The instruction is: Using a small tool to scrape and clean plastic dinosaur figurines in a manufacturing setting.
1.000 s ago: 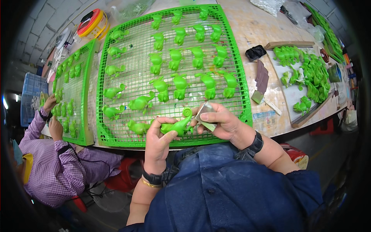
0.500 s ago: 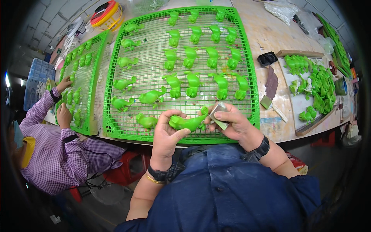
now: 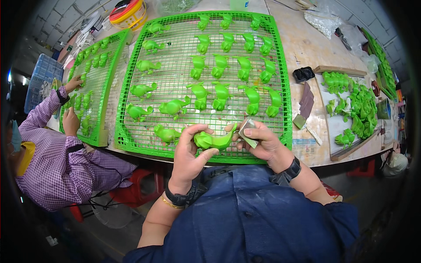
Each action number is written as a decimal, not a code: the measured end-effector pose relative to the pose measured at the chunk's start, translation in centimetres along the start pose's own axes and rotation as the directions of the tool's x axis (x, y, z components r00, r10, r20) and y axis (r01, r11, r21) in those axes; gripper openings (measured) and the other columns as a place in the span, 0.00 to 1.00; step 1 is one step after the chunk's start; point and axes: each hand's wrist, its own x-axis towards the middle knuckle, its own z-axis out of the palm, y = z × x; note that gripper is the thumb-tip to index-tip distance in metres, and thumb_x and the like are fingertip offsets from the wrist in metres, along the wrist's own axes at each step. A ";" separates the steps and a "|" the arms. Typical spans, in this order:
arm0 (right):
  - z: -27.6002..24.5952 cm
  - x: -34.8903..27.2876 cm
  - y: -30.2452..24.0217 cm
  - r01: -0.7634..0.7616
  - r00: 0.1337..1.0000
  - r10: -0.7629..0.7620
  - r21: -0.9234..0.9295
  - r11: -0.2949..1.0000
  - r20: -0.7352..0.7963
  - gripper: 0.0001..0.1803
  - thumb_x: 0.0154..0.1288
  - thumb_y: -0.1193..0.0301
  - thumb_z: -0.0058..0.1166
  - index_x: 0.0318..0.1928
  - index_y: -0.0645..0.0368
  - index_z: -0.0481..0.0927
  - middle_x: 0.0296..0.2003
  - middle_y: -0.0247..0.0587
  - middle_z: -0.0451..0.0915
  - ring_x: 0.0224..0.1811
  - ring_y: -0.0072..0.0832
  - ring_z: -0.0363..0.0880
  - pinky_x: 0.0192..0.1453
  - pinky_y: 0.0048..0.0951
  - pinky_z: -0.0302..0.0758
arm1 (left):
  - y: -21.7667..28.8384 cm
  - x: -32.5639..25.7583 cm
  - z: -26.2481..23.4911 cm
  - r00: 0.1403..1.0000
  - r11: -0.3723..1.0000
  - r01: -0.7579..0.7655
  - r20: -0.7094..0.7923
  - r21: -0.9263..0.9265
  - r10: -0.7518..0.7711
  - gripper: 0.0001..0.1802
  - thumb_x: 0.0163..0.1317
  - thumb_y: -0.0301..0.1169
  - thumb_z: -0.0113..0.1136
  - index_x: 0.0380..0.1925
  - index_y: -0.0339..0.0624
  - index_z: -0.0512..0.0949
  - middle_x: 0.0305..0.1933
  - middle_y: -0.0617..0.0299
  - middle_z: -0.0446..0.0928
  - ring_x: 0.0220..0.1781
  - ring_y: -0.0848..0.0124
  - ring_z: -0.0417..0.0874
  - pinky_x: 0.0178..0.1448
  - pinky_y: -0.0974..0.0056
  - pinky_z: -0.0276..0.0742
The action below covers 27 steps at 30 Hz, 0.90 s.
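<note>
My left hand (image 3: 189, 154) grips a green plastic dinosaur figure (image 3: 213, 140) just above the near edge of a green wire-mesh tray (image 3: 175, 65). My right hand (image 3: 263, 142) holds a small folded piece of grey sandpaper (image 3: 248, 130) against the figure's tail end. Several more green dinosaur figures (image 3: 220, 94) stand in rows on the tray, the nearest one (image 3: 166, 133) just left of my left hand.
A second green tray (image 3: 94, 98) with figures lies to the left, where a person in a purple checked shirt (image 3: 57, 162) works. To the right a board (image 3: 340, 131) carries a pile of green figures (image 3: 362, 109), with sandpaper strips (image 3: 305, 103) beside it. A yellow tape roll (image 3: 128, 13) sits far back.
The view has shifted slightly, so the trays sit lower and closer. My hands keep the figure and sandpaper, with the figure turned a little in my left hand.
</note>
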 end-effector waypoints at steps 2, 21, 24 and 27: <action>-0.1 0.1 0.2 -0.012 1.000 0.012 0.004 1.000 -0.011 0.15 0.59 0.73 0.57 0.46 0.66 0.75 0.46 0.46 0.78 0.39 0.27 0.79 0.40 0.29 0.80 | -0.3 0.0 -0.2 0.999 1.000 -0.030 0.009 -0.003 0.030 0.32 0.47 0.13 0.63 0.53 0.37 0.64 0.49 0.58 0.70 0.51 0.71 0.73 0.57 0.66 0.70; -0.6 0.5 1.2 -0.102 0.995 0.102 0.027 0.994 -0.007 0.16 0.59 0.70 0.57 0.46 0.66 0.77 0.35 0.40 0.79 0.35 0.23 0.78 0.39 0.23 0.76 | 0.0 0.0 -0.5 0.999 0.999 -0.034 0.011 -0.010 0.034 0.27 0.51 0.15 0.61 0.54 0.35 0.68 0.51 0.56 0.72 0.51 0.71 0.74 0.54 0.67 0.73; -0.5 0.4 1.1 -0.079 0.997 0.079 -0.009 0.997 -0.009 0.17 0.59 0.70 0.58 0.46 0.66 0.77 0.35 0.40 0.79 0.35 0.23 0.78 0.40 0.24 0.77 | 0.0 0.2 -0.7 0.996 0.992 -0.077 0.047 0.101 0.073 0.30 0.51 0.15 0.61 0.57 0.37 0.68 0.52 0.56 0.72 0.52 0.71 0.74 0.54 0.67 0.73; 0.0 0.3 0.6 -0.045 0.999 0.044 -0.088 0.995 -0.007 0.18 0.58 0.70 0.59 0.47 0.65 0.76 0.34 0.40 0.79 0.35 0.24 0.78 0.40 0.24 0.77 | -0.2 0.2 -0.8 0.999 0.996 -0.031 0.034 0.084 0.029 0.32 0.51 0.14 0.60 0.59 0.38 0.67 0.54 0.56 0.71 0.52 0.71 0.74 0.54 0.67 0.73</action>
